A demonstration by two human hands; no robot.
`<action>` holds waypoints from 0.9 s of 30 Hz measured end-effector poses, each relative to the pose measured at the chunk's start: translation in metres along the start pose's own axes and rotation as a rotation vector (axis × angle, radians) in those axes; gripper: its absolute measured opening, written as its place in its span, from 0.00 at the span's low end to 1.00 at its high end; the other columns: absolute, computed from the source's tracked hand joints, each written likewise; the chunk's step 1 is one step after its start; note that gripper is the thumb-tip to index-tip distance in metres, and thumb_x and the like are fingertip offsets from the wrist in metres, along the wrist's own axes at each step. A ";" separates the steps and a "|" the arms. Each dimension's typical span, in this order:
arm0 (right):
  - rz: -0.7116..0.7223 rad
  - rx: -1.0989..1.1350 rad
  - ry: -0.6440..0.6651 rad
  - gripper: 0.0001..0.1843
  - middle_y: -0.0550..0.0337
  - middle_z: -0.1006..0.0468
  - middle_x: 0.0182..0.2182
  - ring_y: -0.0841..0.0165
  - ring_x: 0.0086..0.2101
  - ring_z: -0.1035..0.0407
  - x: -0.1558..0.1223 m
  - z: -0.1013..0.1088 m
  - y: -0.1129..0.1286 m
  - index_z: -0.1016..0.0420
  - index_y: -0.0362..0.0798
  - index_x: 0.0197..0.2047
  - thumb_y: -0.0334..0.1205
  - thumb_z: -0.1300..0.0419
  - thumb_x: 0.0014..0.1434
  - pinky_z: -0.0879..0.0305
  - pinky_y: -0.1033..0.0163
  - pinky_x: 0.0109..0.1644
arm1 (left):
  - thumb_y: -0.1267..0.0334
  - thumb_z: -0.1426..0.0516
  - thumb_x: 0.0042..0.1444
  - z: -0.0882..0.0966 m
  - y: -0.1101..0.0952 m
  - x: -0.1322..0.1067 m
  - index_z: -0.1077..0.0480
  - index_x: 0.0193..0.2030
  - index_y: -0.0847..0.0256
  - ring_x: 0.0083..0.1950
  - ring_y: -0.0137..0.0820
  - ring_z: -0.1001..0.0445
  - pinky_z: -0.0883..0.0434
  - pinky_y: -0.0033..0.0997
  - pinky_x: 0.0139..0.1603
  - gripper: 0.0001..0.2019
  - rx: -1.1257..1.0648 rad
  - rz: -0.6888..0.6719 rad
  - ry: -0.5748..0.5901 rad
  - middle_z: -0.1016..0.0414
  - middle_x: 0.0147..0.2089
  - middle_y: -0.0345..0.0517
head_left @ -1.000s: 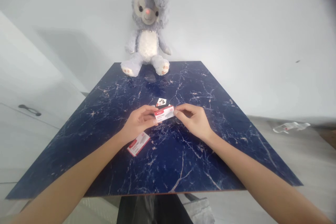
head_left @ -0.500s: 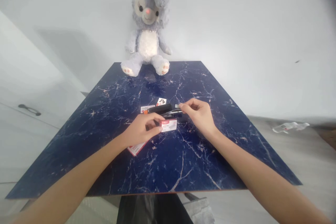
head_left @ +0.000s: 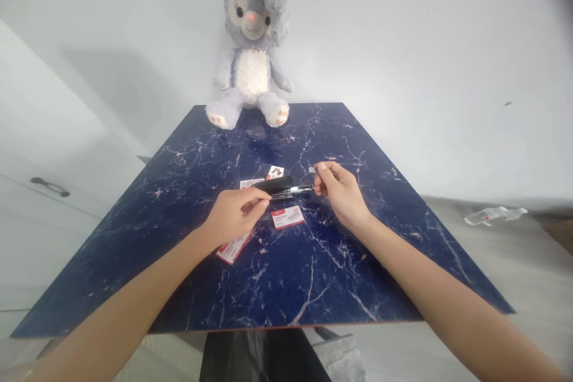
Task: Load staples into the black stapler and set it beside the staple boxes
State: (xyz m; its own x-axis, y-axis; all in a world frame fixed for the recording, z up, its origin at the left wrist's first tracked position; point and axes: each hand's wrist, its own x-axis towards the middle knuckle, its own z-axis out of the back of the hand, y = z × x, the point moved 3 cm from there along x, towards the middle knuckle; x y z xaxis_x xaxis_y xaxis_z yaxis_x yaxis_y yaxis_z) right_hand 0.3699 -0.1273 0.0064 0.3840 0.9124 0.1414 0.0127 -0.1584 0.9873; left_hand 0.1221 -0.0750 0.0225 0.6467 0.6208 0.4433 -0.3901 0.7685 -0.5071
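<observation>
A black stapler (head_left: 275,184) lies opened out in the middle of the blue table, its silver staple channel (head_left: 301,189) bare and pointing right. My left hand (head_left: 235,210) is closed, thumb and forefinger pinching the stapler's near edge; the palm covers its rear end. Between the thumb and fingers of my right hand (head_left: 339,186) is a small grey strip of staples (head_left: 312,170), held just above and right of the channel's tip. A little red and white staple box (head_left: 288,217) rests flat in front of the stapler.
Red and white packaging (head_left: 233,249) lies partly under my left wrist. Behind the stapler are a card with a picture (head_left: 276,172) and another white piece (head_left: 250,183). A grey plush rabbit (head_left: 253,74) sits at the table's far edge (head_left: 313,104) against the wall.
My left hand has let go of the staple box, which now lies on the table, and has gone to the stapler. My right hand has lifted the staple strip slightly away from the channel.
</observation>
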 end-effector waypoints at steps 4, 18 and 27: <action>-0.072 0.022 0.022 0.17 0.62 0.23 0.28 0.71 0.27 0.29 0.000 -0.002 -0.001 0.26 0.50 0.40 0.55 0.35 0.60 0.29 0.64 0.35 | 0.60 0.41 0.62 0.002 0.002 0.000 0.21 0.41 0.55 0.23 0.27 0.31 0.36 0.28 0.30 0.07 -0.014 0.016 -0.057 0.24 0.24 0.37; 0.172 -0.554 0.104 0.14 0.57 0.18 0.39 0.62 0.39 0.24 -0.002 0.002 0.001 0.22 0.52 0.49 0.48 0.38 0.64 0.29 0.55 0.48 | 0.64 0.44 0.64 0.013 -0.004 0.005 0.24 0.42 0.58 0.38 0.31 0.24 0.29 0.31 0.41 0.07 0.098 -0.007 -0.243 0.21 0.41 0.44; 0.398 -0.827 0.274 0.09 0.56 0.19 0.47 0.59 0.49 0.29 0.000 -0.005 -0.008 0.21 0.52 0.47 0.39 0.41 0.66 0.36 0.52 0.57 | 0.63 0.42 0.64 -0.007 0.014 0.008 0.28 0.55 0.56 0.51 0.41 0.29 0.31 0.43 0.54 0.13 0.175 0.045 -0.034 0.22 0.50 0.47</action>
State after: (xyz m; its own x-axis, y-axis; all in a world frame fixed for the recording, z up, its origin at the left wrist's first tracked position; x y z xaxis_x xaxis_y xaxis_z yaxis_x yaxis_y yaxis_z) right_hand 0.3649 -0.1245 -0.0010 -0.0113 0.9223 0.3862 -0.7684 -0.2552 0.5869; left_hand 0.1266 -0.0602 0.0136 0.6050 0.6574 0.4492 -0.5282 0.7536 -0.3914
